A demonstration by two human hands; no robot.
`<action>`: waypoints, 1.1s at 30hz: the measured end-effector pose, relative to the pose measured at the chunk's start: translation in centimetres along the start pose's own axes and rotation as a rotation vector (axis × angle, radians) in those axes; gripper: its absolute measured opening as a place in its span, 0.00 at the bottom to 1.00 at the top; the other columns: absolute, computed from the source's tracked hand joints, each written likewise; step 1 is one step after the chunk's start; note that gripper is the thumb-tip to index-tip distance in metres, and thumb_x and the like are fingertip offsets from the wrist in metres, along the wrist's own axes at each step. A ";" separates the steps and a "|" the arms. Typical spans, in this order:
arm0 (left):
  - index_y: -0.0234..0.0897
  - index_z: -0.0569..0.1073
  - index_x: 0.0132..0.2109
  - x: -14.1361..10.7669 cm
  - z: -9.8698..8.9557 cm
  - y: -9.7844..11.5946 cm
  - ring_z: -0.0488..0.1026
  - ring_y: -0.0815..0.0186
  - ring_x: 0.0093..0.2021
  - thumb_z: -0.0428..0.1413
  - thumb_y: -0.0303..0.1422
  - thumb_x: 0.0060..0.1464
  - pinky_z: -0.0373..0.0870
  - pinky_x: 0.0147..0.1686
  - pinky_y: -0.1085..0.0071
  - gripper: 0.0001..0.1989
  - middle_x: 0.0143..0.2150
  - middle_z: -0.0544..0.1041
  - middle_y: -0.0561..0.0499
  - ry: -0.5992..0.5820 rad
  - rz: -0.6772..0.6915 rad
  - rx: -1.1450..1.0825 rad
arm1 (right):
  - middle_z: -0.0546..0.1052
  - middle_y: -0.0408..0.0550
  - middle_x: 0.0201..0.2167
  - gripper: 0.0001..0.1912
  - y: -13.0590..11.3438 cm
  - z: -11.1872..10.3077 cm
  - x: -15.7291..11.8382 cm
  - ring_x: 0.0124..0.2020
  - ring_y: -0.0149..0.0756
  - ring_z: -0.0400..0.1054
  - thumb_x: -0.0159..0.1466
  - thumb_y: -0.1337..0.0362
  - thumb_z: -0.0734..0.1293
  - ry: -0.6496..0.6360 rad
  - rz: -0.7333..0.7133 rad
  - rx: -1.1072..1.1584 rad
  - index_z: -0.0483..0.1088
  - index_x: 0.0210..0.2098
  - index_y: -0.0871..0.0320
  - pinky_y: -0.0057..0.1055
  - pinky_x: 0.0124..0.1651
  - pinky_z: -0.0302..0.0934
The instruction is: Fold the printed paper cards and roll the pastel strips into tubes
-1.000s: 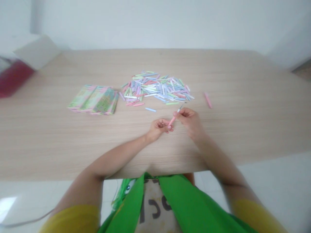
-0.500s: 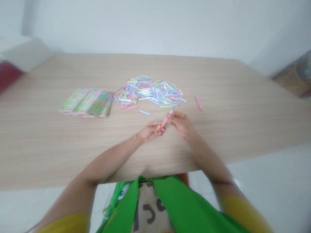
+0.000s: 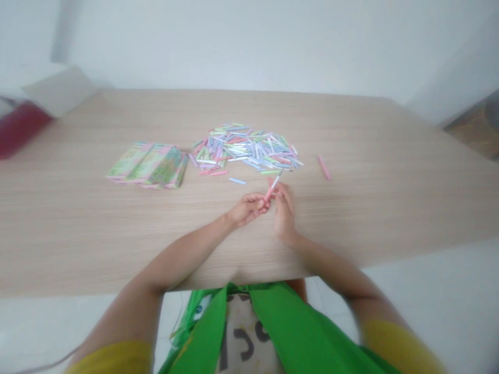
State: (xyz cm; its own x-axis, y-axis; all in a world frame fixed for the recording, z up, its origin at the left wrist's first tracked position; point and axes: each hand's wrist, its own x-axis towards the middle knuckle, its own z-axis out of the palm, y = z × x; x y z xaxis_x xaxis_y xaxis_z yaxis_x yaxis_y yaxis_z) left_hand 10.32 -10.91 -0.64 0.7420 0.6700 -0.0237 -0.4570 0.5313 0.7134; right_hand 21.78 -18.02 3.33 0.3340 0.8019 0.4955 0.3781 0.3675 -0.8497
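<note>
Right hand: it has turned and come lower along the pen since half a second ago, so more of the white part is now seen; its fingers are half bent at the pen, and I cannot tell how firmly they hold.
Left hand: closed, with thumb and fingers pinching the pink lower end of the pen.
Pen: between the two hands, above the near middle of the worktop, tilted, with the white end pointing away from the person and to the right.
Pile: many pastel sticks, crossing one another, just beyond the hands.
Blue stick: alone, between the pile and the left hand.
Pink stick: alone, to the right of the pile.
Packets: green and pink, lying side by side, left of the pile.
</note>
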 end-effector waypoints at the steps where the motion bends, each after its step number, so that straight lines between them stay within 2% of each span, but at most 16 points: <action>1: 0.36 0.83 0.37 -0.1 0.2 0.0 0.78 0.71 0.33 0.74 0.33 0.38 0.74 0.37 0.76 0.16 0.33 0.82 0.50 -0.002 -0.004 0.003 | 0.74 0.50 0.50 0.22 -0.2 0.3 -0.4 0.54 0.42 0.65 0.73 0.53 0.50 0.023 -0.020 -0.046 0.71 0.50 0.51 0.46 0.59 0.58; 4: 0.37 0.83 0.37 -0.2 0.7 0.1 0.80 0.65 0.40 0.74 0.35 0.37 0.75 0.46 0.70 0.17 0.38 0.83 0.49 0.008 0.003 0.029 | 0.74 0.51 0.45 0.20 -0.5 1.3 -1.5 0.51 0.42 0.64 0.74 0.56 0.50 0.047 -0.067 -0.184 0.71 0.46 0.54 0.46 0.58 0.56; 7: 0.38 0.84 0.37 -0.2 1.1 -0.2 0.80 0.62 0.46 0.74 0.35 0.37 0.73 0.52 0.67 0.16 0.45 0.83 0.50 0.028 0.031 0.068 | 0.72 0.53 0.41 0.19 -0.3 2.1 -1.9 0.47 0.44 0.63 0.74 0.55 0.50 0.153 -0.109 -0.262 0.68 0.42 0.55 0.46 0.53 0.58; 9: 0.39 0.83 0.36 -0.1 1.2 -0.7 0.79 0.61 0.48 0.74 0.36 0.36 0.73 0.53 0.67 0.17 0.48 0.82 0.49 0.036 0.044 0.098 | 0.71 0.52 0.38 0.18 0.1 2.2 -1.5 0.45 0.44 0.63 0.74 0.55 0.49 0.228 -0.111 -0.291 0.66 0.39 0.54 0.46 0.51 0.58; 12: 0.36 0.83 0.35 0.2 0.8 -0.8 0.79 0.59 0.46 0.71 0.47 0.40 0.73 0.51 0.65 0.20 0.44 0.83 0.45 0.058 0.074 0.180 | 0.70 0.51 0.35 0.18 1.0 1.4 0.0 0.44 0.43 0.64 0.74 0.54 0.49 0.270 -0.081 -0.303 0.64 0.36 0.53 0.44 0.50 0.59; 15: 0.36 0.82 0.39 0.2 -0.8 1.3 0.79 0.56 0.48 0.63 0.53 0.50 0.72 0.48 0.62 0.23 0.44 0.83 0.42 0.197 0.209 0.423 | 0.69 0.49 0.35 0.17 2.1 -0.2 1.8 0.41 0.41 0.63 0.74 0.54 0.49 0.329 -0.057 -0.279 0.62 0.36 0.53 0.42 0.48 0.59; 19: 0.37 0.82 0.37 -0.7 -5.2 7.2 0.78 0.59 0.44 0.58 0.49 0.56 0.69 0.54 0.60 0.19 0.39 0.83 0.44 0.512 0.554 1.100 | 0.69 0.46 0.33 0.17 3.9 -1.3 3.6 0.39 0.40 0.62 0.74 0.54 0.50 0.340 -0.020 -0.284 0.63 0.37 0.54 0.43 0.49 0.58; 22: 0.37 0.81 0.40 -1.2 -8.5 10.3 0.77 0.59 0.45 0.54 0.45 0.61 0.70 0.49 0.63 0.18 0.42 0.82 0.44 0.696 0.692 1.361 | 0.69 0.46 0.34 0.15 5.4 -1.0 4.0 0.40 0.38 0.63 0.74 0.55 0.51 0.319 0.000 -0.220 0.62 0.40 0.54 0.41 0.49 0.58; 24: 0.37 0.81 0.43 -1.0 -9.9 10.9 0.77 0.60 0.44 0.51 0.43 0.63 0.70 0.44 0.65 0.18 0.43 0.82 0.44 0.784 0.682 1.403 | 0.68 0.45 0.35 0.13 6.5 -0.7 4.0 0.38 0.37 0.63 0.73 0.56 0.51 0.308 0.014 -0.149 0.60 0.39 0.54 0.40 0.48 0.58; 26: 0.37 0.80 0.44 -0.7 -10.7 10.7 0.77 0.60 0.43 0.50 0.42 0.64 0.70 0.41 0.66 0.18 0.43 0.82 0.44 0.811 0.633 1.445 | 0.67 0.44 0.36 0.09 7.5 -0.3 4.1 0.36 0.35 0.62 0.72 0.58 0.53 0.300 0.027 -0.061 0.58 0.37 0.53 0.38 0.45 0.59; 29: 0.37 0.81 0.43 -0.2 -11.1 10.1 0.76 0.59 0.45 0.52 0.40 0.62 0.70 0.44 0.65 0.15 0.44 0.82 0.45 0.796 0.581 1.560 | 0.66 0.42 0.34 0.04 8.8 0.2 4.6 0.35 0.34 0.62 0.67 0.62 0.56 0.315 0.031 0.036 0.57 0.35 0.52 0.35 0.43 0.59; 33: 0.36 0.81 0.43 -0.1 -11.3 10.1 0.76 0.59 0.44 0.52 0.37 0.60 0.70 0.47 0.63 0.14 0.42 0.82 0.45 0.857 0.583 1.614 | 0.63 0.40 0.27 0.06 9.5 0.7 5.3 0.30 0.33 0.60 0.64 0.65 0.55 0.294 0.024 0.067 0.56 0.30 0.52 0.33 0.37 0.56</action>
State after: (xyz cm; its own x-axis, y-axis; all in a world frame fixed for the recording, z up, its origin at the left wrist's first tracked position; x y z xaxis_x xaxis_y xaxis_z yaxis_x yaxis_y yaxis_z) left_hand 0.06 0.26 -1.32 0.0527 0.8676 0.4944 0.6723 -0.3969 0.6249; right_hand 26.53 -9.93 -2.24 0.5816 0.6435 0.4976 0.3127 0.3878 -0.8671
